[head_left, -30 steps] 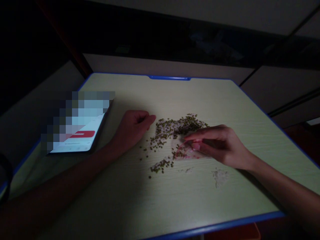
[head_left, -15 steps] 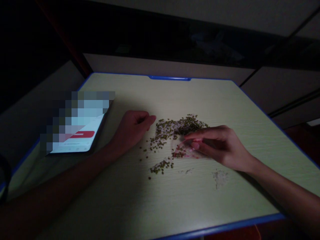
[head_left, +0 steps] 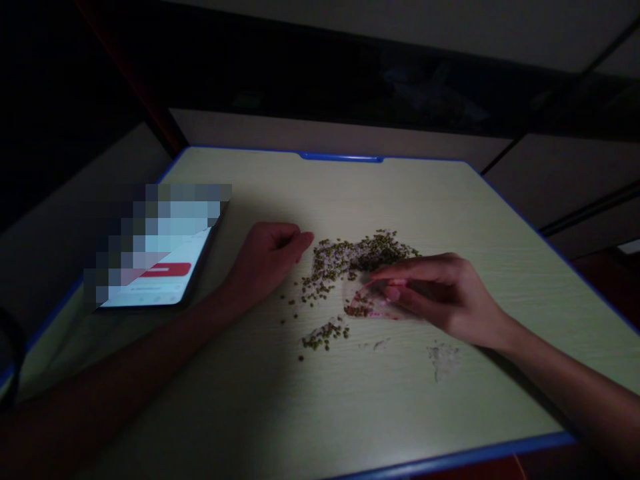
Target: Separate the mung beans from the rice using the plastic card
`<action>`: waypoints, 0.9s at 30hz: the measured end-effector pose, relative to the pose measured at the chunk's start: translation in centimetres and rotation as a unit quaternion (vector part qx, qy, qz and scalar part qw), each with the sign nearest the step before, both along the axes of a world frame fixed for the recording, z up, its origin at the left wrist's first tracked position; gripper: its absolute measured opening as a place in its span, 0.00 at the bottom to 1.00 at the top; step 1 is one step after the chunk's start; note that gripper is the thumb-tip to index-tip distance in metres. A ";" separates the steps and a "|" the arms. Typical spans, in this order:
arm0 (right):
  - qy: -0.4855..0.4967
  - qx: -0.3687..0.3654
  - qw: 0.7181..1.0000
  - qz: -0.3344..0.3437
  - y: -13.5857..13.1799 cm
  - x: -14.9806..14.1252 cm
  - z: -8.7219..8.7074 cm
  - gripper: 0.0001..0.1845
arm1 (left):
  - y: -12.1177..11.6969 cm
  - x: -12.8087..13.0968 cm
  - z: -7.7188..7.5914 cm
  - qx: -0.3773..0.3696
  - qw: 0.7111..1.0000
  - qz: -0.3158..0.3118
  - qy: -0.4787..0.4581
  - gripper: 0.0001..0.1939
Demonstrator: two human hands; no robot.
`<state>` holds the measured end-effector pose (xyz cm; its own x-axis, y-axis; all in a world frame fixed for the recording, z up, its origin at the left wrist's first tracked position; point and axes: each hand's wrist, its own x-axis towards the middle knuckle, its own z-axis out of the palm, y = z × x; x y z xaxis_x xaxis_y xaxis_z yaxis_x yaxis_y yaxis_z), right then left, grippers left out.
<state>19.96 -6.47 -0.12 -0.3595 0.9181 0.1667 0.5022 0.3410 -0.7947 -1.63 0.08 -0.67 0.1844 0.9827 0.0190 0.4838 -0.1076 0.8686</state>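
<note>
Mung-bean-like green seeds mixed with white grains form a loose pile (head_left: 345, 257) on the table. Just left of it, my left hand (head_left: 273, 257) rests as a loose fist, thumb against the curled fingers, with nothing visible in it. My right hand (head_left: 440, 293) pinches a small clear plastic bag (head_left: 373, 301) with red markings between thumb and fingers. The bag lies low at the near side of the pile, and some green seeds show in or under it; I cannot tell which. A smaller cluster of seeds (head_left: 325, 335) lies nearer to me.
A tablet-like device (head_left: 165, 270) with a lit, partly blurred screen lies at the left of the pale table (head_left: 400, 393). The table has a blue edge and a blue handle-like piece (head_left: 343, 159) at the back. Whitish residue (head_left: 444, 360) marks the surface near my right wrist.
The whole view has shifted very slightly. Both hands, the bag and the seeds otherwise look the same.
</note>
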 end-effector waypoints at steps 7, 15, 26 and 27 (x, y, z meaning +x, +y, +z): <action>0.014 -0.020 0.999 -0.022 0.0 -0.2 -0.3 0.11 | -0.2 0.2 0.1 -0.014 1.000 0.011 -0.001 0.17; 0.027 -0.003 1.000 0.002 0.3 -0.7 -0.4 0.12 | -0.1 0.1 -0.1 -0.008 1.000 0.008 -0.004 0.17; 0.003 0.027 0.998 0.065 0.5 -0.2 0.2 0.11 | -0.2 0.1 0.0 0.002 1.000 0.009 0.001 0.17; -0.003 0.035 0.997 0.074 0.6 -0.1 0.2 0.11 | -0.2 0.0 0.0 0.004 1.000 0.007 0.001 0.17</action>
<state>19.82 -5.89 0.13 -0.4913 0.8411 0.2263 0.4476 0.4667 -0.7628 -1.58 -0.09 -0.63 0.1697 0.9851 0.0260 0.4872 -0.1068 0.8667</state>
